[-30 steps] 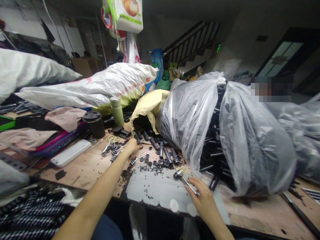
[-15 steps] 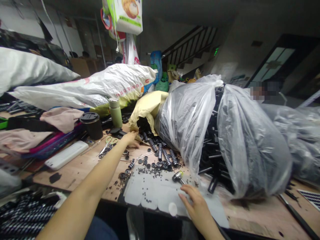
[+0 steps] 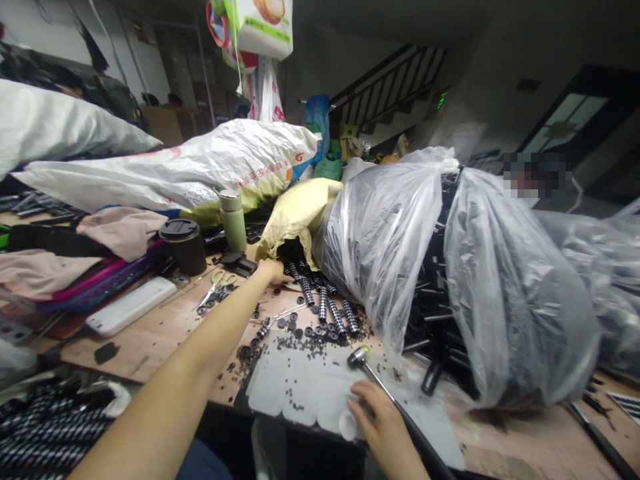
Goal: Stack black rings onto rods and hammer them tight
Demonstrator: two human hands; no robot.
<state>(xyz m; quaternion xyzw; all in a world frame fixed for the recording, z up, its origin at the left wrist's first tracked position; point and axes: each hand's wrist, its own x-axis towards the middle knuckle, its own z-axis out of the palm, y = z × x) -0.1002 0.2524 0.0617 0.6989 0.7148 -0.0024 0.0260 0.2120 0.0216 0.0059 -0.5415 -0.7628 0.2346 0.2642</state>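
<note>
My left hand point(image 3: 273, 271) reaches across the bench to the torn mouth of the yellow paper bag point(image 3: 300, 210). Its fingers are mostly hidden behind the hand, so what they hold, if anything, does not show. Black ribbed rods point(image 3: 323, 303) spill from the bag beside it. Over the grey mat point(image 3: 280, 373), my right hand point(image 3: 383, 420) hovers or rests with fingers apart and loosely bent, seemingly holding nothing. Close by its fingertips is a white round disc point(image 3: 347, 425). A hammer point(image 3: 383, 383) with a black handle lies just right of that hand.
Small black rings point(image 3: 290, 325) and bits scatter around the mat. Scissors point(image 3: 216, 285), a green bottle point(image 3: 233, 223) and a dark lidded cup point(image 3: 184, 247) stand or lie left. A large clear plastic sack point(image 3: 380, 233) bulges on the right; a white sack point(image 3: 200, 167) lies behind.
My right hand has shifted slightly left and down, off the hammer's handle, which now shows more fully. My left hand stays by the bag's mouth, its fingers drawn in more.
</note>
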